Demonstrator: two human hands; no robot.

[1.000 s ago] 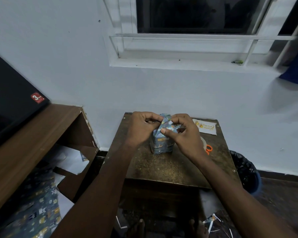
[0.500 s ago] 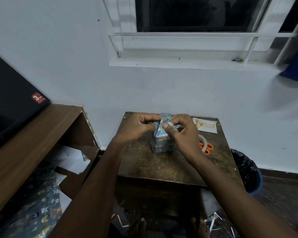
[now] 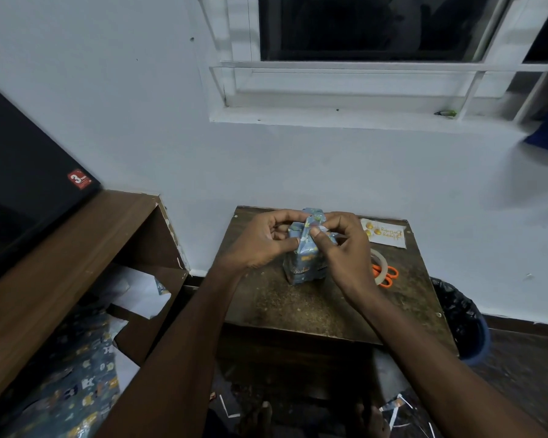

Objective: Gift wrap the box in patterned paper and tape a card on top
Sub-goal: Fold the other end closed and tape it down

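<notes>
A small box [image 3: 302, 267] wrapped in blue patterned paper stands on the small brown table [image 3: 314, 308]. My left hand [image 3: 263, 241] and my right hand [image 3: 342, 245] meet at its top. Both pinch the raised paper flap [image 3: 310, 226] between thumb and fingers, from either side. A white card [image 3: 385, 237] with yellow print lies flat at the table's far right corner. A clear tape roll [image 3: 381, 267] and orange scissors [image 3: 389, 275] lie to the right of the box, partly hidden by my right hand.
A wooden shelf unit [image 3: 76, 248] stands on the left with a black monitor [image 3: 19, 184] on top. More patterned paper [image 3: 76, 390] lies below it. A bin with a black liner [image 3: 459, 317] sits right of the table. Paper scraps [image 3: 396, 409] litter the floor.
Both hands have shifted slightly on the top flap, drawing the paper up into a narrower fold. The box stays in place.
</notes>
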